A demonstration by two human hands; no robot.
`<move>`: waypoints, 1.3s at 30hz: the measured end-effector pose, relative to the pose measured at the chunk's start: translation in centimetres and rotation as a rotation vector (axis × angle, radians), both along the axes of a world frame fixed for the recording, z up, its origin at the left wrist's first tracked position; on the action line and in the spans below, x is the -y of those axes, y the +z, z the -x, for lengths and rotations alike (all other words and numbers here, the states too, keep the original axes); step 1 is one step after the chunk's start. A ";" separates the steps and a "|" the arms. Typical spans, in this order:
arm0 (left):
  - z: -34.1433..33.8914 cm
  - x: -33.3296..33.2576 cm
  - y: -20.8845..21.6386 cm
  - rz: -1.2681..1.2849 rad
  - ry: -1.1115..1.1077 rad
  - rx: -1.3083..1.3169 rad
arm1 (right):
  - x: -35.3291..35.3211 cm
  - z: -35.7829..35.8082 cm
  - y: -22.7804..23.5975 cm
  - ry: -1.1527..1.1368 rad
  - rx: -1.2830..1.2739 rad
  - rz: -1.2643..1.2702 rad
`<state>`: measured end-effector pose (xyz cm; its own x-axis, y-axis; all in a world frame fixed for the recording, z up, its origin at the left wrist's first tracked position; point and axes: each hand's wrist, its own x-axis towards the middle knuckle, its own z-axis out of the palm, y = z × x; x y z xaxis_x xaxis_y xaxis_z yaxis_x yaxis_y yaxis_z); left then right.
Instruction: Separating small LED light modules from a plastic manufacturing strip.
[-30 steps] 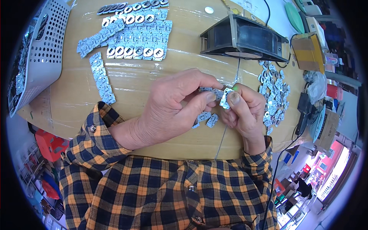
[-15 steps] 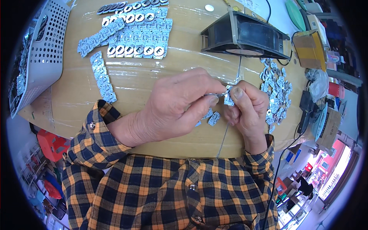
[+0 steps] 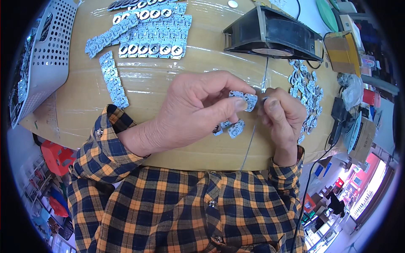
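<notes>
Between the thumb and fingers of my left hand (image 3: 198, 107) is a small circuit board strip (image 3: 251, 102), pale with dark dots, its free end pointing right. My right hand (image 3: 286, 116) is closed a little to the right of it, apart from the strip. A small dark, round-edged piece (image 3: 265, 99) peeks out between its thumb and curled forefinger; most of it is hidden. Below my left fingers a few loose small boards (image 3: 236, 129) lie on the cardboard-covered table (image 3: 202, 156), partly covered by the hand.
Joined circuit board panels (image 3: 156, 33) lie at the far left, with a single strip (image 3: 113, 80) nearer me. A white perforated basket (image 3: 50, 59) stands at the left edge. A black fan (image 3: 272, 33) sits at the back right, a pile of small boards (image 3: 306, 92) in front of it.
My hands have moved apart. The board end that was pinched in my right hand is now in my left fingers, and a dark round-edged piece shows in my right hand.
</notes>
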<state>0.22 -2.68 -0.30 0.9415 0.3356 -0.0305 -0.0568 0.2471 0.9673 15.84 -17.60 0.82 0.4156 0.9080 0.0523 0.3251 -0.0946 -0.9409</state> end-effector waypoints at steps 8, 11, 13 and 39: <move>-0.4 0.0 0.0 0.194 -0.044 -0.126 | -0.4 0.5 -0.4 0.101 0.197 0.022; -0.5 -0.2 -0.1 0.207 -0.046 -0.104 | -0.6 0.8 -0.2 0.108 0.295 -0.030; -0.2 -0.8 0.0 0.331 -0.114 -0.057 | -0.7 1.3 0.8 0.010 -0.021 0.105; 0.0 0.4 0.1 0.002 0.107 0.097 | -0.3 1.4 -0.1 0.000 -0.484 0.105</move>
<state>0.18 -3.12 -0.20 0.8988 0.4345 0.0584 -0.1765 0.2367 0.9554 14.45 -17.31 0.75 0.3699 0.8979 -0.2386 -0.1465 -0.1973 -0.9693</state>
